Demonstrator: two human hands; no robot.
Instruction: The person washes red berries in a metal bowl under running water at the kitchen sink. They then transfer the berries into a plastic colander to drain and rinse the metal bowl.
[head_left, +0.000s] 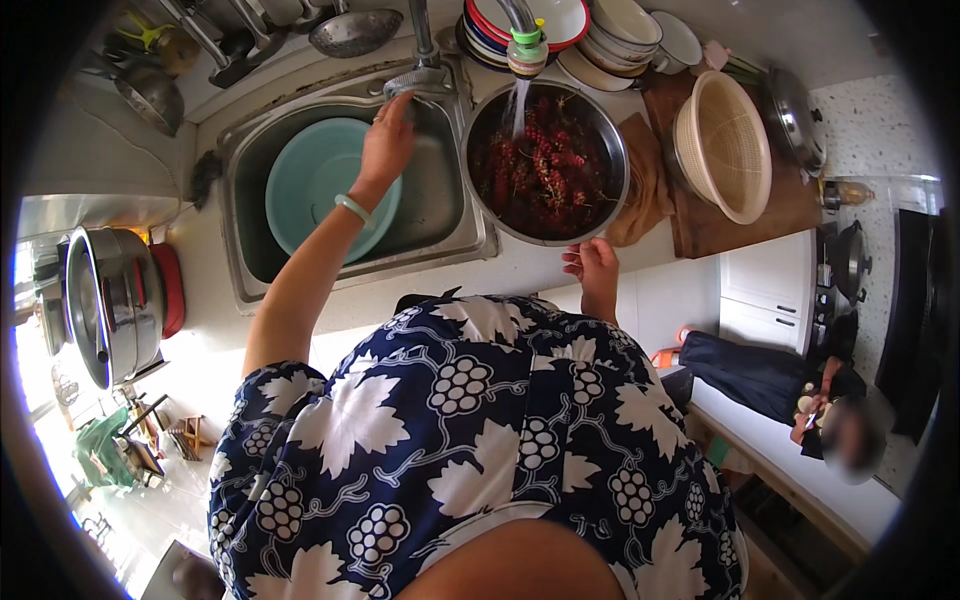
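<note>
My left hand (388, 146) reaches over the sink to the metal base of the tap (424, 52). Its fingers are blurred, so I cannot tell whether they grip anything. Below that arm, a light green plastic basin (319, 176) sits in the stainless steel sink (431, 199). Water runs from the tap's green-collared filter nozzle (528, 56) into a round steel bowl (472, 176) on the counter. Red berry clusters (551, 161) on stems lie in the water there. At the bowl's near rim is my right hand (594, 262), fingers loosely curled and apart, nothing visible in them.
Stacked enamel bowls (619, 34) stand behind the steel bowl. To the right are a brown cloth (641, 180) and a beige plastic colander (724, 146) on a wooden board (705, 238). Ladles (356, 34) hang behind the sink. Another person (817, 405) is at far right.
</note>
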